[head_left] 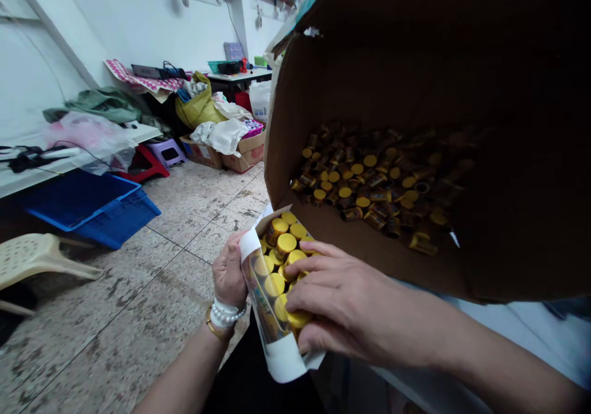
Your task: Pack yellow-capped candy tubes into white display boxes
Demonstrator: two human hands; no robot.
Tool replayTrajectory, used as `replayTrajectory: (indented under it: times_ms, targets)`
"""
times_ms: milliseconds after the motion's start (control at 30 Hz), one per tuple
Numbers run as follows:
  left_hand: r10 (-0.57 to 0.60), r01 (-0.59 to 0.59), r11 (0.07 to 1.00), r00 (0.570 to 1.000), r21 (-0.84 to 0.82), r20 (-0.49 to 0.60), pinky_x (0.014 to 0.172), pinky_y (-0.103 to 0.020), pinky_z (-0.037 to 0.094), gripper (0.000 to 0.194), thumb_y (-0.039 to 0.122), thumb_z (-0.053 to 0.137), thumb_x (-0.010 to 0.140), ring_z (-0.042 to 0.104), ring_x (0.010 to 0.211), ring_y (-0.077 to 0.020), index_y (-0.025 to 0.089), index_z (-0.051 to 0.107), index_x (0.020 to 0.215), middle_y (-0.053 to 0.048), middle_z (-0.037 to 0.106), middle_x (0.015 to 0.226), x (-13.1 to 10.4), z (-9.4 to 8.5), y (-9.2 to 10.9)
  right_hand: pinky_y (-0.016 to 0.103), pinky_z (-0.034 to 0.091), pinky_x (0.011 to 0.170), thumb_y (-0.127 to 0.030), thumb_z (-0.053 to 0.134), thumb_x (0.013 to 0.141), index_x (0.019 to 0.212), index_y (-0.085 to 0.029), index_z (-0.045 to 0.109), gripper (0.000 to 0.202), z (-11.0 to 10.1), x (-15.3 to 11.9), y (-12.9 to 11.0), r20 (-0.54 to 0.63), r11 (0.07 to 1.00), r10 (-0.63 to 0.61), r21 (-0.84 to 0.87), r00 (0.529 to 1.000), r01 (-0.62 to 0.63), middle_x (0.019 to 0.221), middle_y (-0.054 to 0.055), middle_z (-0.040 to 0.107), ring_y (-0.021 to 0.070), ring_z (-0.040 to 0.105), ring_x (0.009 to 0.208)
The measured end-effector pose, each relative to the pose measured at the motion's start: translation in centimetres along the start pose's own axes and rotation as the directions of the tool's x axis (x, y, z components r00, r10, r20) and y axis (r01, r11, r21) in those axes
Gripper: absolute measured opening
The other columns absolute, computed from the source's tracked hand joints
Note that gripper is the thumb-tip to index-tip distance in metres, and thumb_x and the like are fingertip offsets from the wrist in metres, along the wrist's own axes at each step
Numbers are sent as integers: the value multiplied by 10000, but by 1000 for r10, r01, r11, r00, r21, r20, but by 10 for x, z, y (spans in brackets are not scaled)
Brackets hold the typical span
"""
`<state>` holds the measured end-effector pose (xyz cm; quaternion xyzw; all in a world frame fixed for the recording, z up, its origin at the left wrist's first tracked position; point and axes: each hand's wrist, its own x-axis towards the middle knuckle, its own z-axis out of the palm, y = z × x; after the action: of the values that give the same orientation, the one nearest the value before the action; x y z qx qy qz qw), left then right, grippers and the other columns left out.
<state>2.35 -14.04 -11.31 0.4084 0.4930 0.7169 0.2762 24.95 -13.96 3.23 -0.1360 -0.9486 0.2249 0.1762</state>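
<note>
My left hand is closed around the far left side of a small white carton with a clear window, held tilted in front of me. Small jars with yellow lids fill the carton, most standing lid up. My right hand reaches in from the right, its fingers bent over the jars at the carton's right side. Its thumb and forefinger lie about one jar near the front; part of that grip is hidden. Beyond, a large cardboard box lies open toward me, with many loose yellow-lidded jars inside.
A blue crate, a cream plastic stool, and red and purple stools stand on the tiled floor at left. Cartons with bags sit farther back. A table stands by the wall.
</note>
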Motion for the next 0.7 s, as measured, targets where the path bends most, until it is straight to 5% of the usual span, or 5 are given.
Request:
replayTrajectory:
  times_ms: [133,233,333,500,700]
  targets:
    - [14,-14,1000,1000,-8,2,824,-335,551,566,669,556,916,694,927,-248,156,778,1005,-121,761,1015,-1,3,3,394,496,1032,-208,527,999,1052,-189,712,194,-19,-13,52,-258,971,54,-212,965,-111,1137,83,760,232,656,1127]
    - [-12,13,998,1000,-63,11,870,-347,544,551,651,542,935,693,992,-256,160,771,1032,-135,750,1090,-2,3,-1,512,484,988,-82,491,927,1002,-153,727,258,-21,-34,109,-239,768,341,-487,909,-417,1063,164,750,348,615,1138]
    - [-17,19,996,1000,-88,18,917,-349,531,522,639,562,931,688,1027,-258,175,774,1043,-132,746,1108,-3,1,-7,578,448,1001,-109,515,912,892,-185,709,210,-11,-51,143,-283,679,420,-532,862,-505,969,184,719,409,577,1178]
    - [4,-2,995,1000,-98,13,893,-345,537,464,590,535,966,693,993,-241,212,780,1078,-100,752,1074,-4,-1,-13,419,541,853,-252,630,892,1043,-231,674,160,-3,-39,119,-341,828,325,-349,882,-439,1028,115,681,281,657,959]
    - [8,-5,997,999,-82,39,862,-352,543,486,574,469,999,693,959,-235,201,757,1120,-97,751,1062,-5,1,-12,303,519,732,-222,601,904,1075,-218,730,214,-19,16,53,-388,984,61,-129,919,-120,1068,79,655,190,647,913]
